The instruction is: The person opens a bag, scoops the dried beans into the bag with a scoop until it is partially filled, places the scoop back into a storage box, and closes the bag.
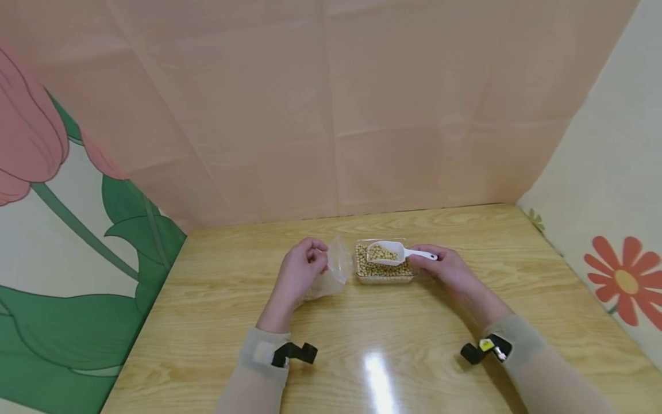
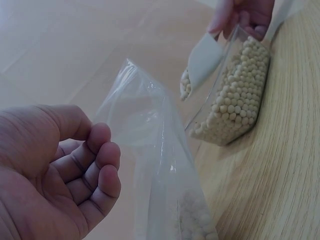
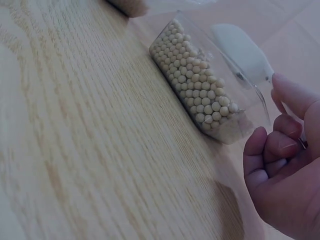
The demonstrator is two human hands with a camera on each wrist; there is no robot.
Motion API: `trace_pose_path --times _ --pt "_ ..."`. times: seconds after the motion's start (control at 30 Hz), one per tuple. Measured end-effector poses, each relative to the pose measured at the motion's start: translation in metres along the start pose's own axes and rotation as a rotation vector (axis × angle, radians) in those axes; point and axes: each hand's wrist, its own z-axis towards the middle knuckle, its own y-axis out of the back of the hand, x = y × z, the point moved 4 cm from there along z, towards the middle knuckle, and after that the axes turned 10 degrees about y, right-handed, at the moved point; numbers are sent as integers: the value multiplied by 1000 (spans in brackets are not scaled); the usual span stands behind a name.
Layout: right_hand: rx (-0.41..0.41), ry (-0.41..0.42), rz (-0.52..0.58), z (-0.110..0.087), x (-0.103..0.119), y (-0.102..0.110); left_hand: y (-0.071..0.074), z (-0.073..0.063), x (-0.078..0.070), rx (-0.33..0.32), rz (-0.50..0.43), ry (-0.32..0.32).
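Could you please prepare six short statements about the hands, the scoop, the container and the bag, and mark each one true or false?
1. The right hand holds the white scoop by its handle. True.
2. The scoop is empty. False: it carries beans.
3. The left hand holds the plastic bag. True.
4. The clear container stands on the table. True.
5. In the head view, the container is left of the bag. False: it is to the right of the bag.
6. The bag has no beans inside. False: the left wrist view shows some in its lower part.
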Motion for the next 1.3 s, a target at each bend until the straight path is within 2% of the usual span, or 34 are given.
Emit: trace_pose_path --times 0.27,0.47,0.7,0.9,1.13,1.3 --pt "-15 -4 102 -1 -3 1 0 0 1 2 3 9" --pt "-20 -15 123 -2 -4 0 0 0 1 3 0 10" --pt "-19 7 15 -5 10 -1 0 1 2 1 11 12" --pt "13 30 -7 -7 27 -8 0 1 1 1 13 16" --pt "45 38 -103 -10 49 -24 -1 1 1 10 7 13" --pt "63 49 -133 -9 58 -36 -1 1 1 6 9 8"
